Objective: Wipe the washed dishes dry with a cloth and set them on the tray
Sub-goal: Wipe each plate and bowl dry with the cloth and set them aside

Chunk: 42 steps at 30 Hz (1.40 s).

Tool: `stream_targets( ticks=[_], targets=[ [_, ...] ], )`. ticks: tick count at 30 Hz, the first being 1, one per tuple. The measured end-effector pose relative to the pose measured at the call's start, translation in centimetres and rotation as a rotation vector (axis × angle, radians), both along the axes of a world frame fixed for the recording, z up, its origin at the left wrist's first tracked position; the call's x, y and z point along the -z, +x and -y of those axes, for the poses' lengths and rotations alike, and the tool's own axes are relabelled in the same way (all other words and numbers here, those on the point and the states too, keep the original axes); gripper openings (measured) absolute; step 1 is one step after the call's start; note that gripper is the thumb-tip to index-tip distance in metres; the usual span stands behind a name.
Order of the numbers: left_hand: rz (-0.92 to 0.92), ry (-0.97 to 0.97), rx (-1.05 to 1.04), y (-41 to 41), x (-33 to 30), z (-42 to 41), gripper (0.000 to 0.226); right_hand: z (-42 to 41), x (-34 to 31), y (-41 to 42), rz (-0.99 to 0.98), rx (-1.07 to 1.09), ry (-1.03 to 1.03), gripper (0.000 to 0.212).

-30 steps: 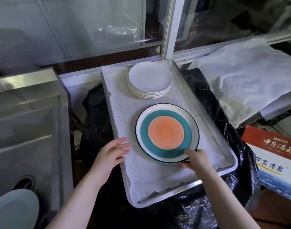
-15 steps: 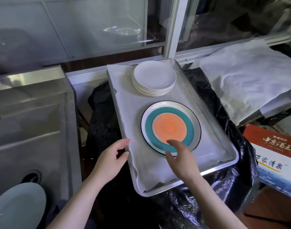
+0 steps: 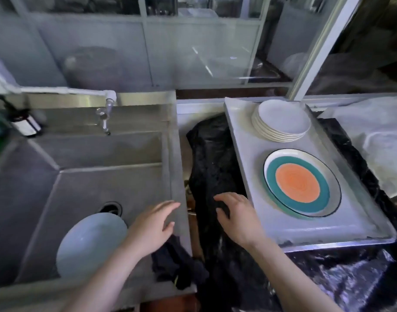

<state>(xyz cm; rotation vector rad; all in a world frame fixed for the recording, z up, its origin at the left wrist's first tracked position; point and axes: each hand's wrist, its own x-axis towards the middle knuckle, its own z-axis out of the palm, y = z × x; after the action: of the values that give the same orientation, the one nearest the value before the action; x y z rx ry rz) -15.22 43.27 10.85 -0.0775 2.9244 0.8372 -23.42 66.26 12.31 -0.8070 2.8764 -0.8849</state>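
striped plate (image 3: 302, 182) – flat, face up | both hands' fingers seemingly spread – empty

Only 2 bare forearms show, each ending in a hand, left hand (image 3: 151, 227) and right hand (image 3: 237, 218), sleeveless.

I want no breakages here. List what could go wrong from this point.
1. The pale plate leans in the sink; a bare, possibly wet grip could let it slip against the steel.
2. The dark cloth hangs at the sink's edge and might drop.
3. The tray rests on crinkled black plastic, so it may shift.
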Motion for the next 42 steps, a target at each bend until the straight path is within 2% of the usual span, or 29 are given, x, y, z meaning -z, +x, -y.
stream_targets(
  ticks=[5, 13, 18, 22, 29, 38, 42],
  targets=[
    [-0.006, 0.015, -0.133, 8.2, 0.6, 9.5, 0.05, 10.4, 0.3, 5.3, 0.022, -0.127, 0.026, 0.035],
    [0.086, 0.089, -0.361, 19.7, 2.5, 21.9, 0.05, 24.3, 3.8, 12.9, 0.227, -0.295, 0.15, 0.031],
    [0.213, 0.231, -0.487, 23.1, 3.9, 26.8, 0.05, 28.8, 7.2, 13.7, 0.408, -0.236, 0.254, 0.035],
    [0.195, 0.329, -0.612, 22.9, 5.2, 30.7, 0.047, 31.2, 10.2, 11.9, 0.576, -0.115, 0.264, 0.035],
    [0.302, 0.557, -0.896, 17.1, 9.5, 35.9, 0.033, 34.8, 18.0, 6.0, 0.808, 0.174, 0.25, 0.029],
    [0.589, 0.692, -1.03, 11.3, 18.4, 40.3, 0.039, 37.1, 27.2, 2.3, 1.012, 0.396, 0.402, 0.052],
    [0.752, 0.704, -1.039, 11.4, 21.8, 41.4, 0.043, 37.2, 29.5, 3.0, 1.139, 0.396, 0.381, 0.025]
  ],
)
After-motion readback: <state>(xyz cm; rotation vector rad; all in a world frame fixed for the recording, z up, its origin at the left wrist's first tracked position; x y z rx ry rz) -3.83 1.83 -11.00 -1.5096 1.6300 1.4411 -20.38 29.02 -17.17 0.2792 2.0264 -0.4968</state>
